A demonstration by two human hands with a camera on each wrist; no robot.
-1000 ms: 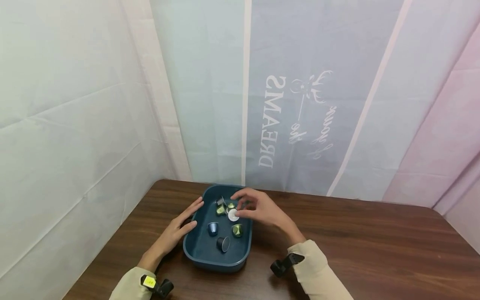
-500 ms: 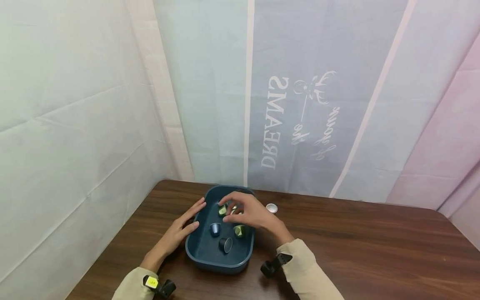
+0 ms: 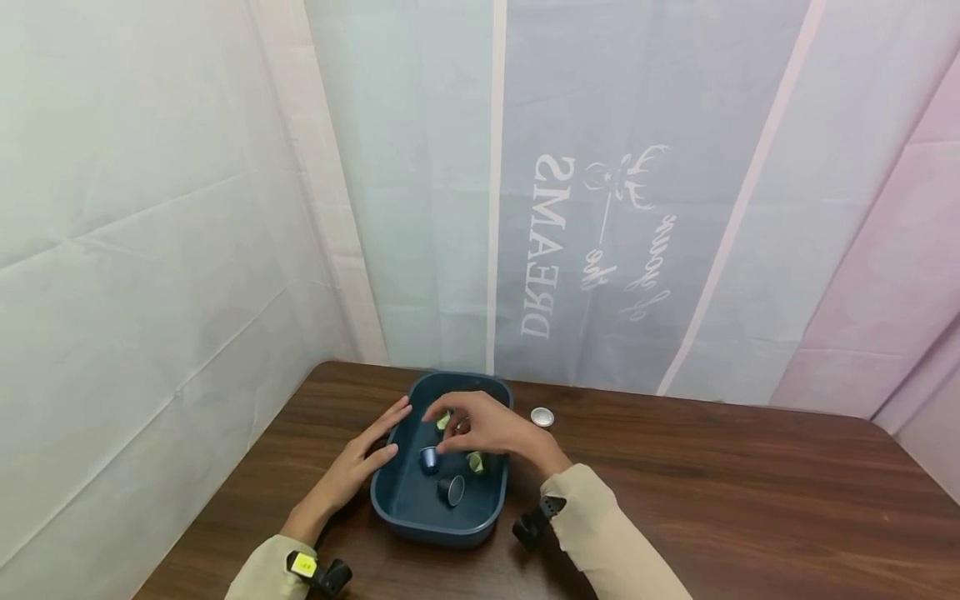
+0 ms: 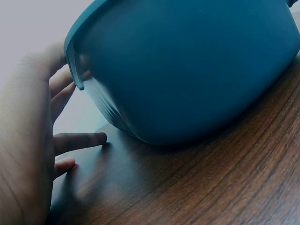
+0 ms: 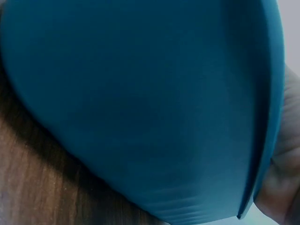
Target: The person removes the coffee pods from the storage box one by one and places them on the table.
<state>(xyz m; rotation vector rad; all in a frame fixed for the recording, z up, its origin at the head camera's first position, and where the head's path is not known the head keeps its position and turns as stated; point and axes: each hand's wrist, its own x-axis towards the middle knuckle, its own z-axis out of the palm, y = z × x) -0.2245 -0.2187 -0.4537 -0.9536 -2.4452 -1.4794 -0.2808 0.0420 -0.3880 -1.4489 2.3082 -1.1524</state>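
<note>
Best to steady the blue tub (image 3: 450, 527) with the straight-fingered left hand (image 3: 348, 468) at its side, then gently pinch the green coffee capsule (image 3: 443, 422) inside it, showing between the spread thumb and finger of the right hand (image 3: 487, 427).

We wear beige: left sleeve (image 3: 264, 572), right sleeve (image 3: 617, 533) | black camera (image 3: 335, 577) at each wrist | yellow sticker (image 3: 303, 565) on our left (marking too small to read)

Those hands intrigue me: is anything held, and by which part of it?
Nothing visibly: the right hand hovers, thumb and forefinger apart, over the tub; the left hand only touches its rim.
</note>
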